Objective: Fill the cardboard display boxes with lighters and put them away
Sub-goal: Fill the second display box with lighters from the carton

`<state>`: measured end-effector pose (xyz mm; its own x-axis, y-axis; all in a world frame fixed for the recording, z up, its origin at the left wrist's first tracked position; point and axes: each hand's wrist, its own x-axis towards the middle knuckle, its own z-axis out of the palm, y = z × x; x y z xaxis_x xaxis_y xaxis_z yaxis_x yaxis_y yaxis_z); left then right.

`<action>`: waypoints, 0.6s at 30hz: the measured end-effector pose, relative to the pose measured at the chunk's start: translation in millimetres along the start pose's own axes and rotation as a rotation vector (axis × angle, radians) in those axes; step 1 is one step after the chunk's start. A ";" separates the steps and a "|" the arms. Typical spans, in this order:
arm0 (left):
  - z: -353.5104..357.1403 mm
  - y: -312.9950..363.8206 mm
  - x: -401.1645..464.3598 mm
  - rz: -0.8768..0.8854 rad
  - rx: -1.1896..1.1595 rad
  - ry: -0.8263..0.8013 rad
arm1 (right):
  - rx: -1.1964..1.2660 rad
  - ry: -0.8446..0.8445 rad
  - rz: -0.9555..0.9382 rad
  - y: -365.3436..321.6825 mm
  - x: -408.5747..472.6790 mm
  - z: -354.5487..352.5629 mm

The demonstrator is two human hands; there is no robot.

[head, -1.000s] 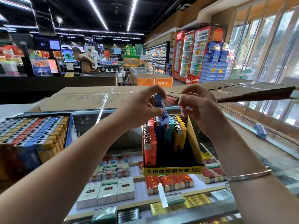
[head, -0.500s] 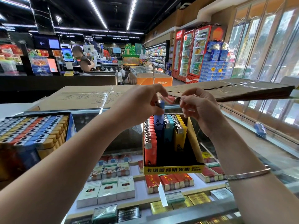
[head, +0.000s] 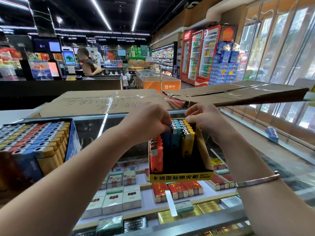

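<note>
Head view shows me both hands over a cardboard display box (head: 180, 176) that stands on the glass counter (head: 255, 133), a little right of centre. Its near edge carries a yellow strip with black characters. Inside, lighters stand upright in rows by colour: red lighters (head: 156, 155) on the left, then dark blue lighters (head: 166, 142), light blue lighters (head: 176, 137), and yellow lighters (head: 187, 143) on the right. The rows fill only the far part of the box; the near part of its floor is dark and bare.

My left hand (head: 146, 121) has its fingers curled down onto the far top of the dark blue row; I cannot tell whether they pinch a lighter or only press on it. My right hand (head: 202, 119) has its fingers curled too, fingertips touching the tops of the yellow row at the far end.

At the left of the counter sits a blue tray (head: 72, 142) packed tight with lighters in grey, yellow, red and blue. Under the glass lie rows of cigarette packs (head: 117, 196). Beyond the hands are flattened cardboard cartons (head: 102, 101).
</note>
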<state>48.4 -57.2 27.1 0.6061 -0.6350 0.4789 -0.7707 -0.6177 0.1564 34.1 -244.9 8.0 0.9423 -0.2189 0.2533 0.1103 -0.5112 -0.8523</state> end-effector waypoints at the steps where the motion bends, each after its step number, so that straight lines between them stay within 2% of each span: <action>1: 0.0 -0.2 -0.4 -0.001 0.006 -0.007 | 0.004 -0.001 0.003 -0.3 -0.3 -0.4; 11: 2.1 3.1 1.6 -0.035 0.081 -0.044 | 0.005 -0.021 -0.014 3.0 2.7 1.3; 15: -3.1 -4.1 -1.5 -0.093 -0.177 -0.170 | 0.027 0.038 -0.038 6.5 5.5 -2.7; 18: 4.8 -11.7 -7.3 -0.077 -0.380 -0.108 | 0.083 0.279 -0.029 13.4 11.8 -11.9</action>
<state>53.9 -47.6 17.6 0.6666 -0.6510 0.3630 -0.7276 -0.4625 0.5067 42.9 -264.3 5.1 0.8161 -0.4313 0.3847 0.1728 -0.4531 -0.8746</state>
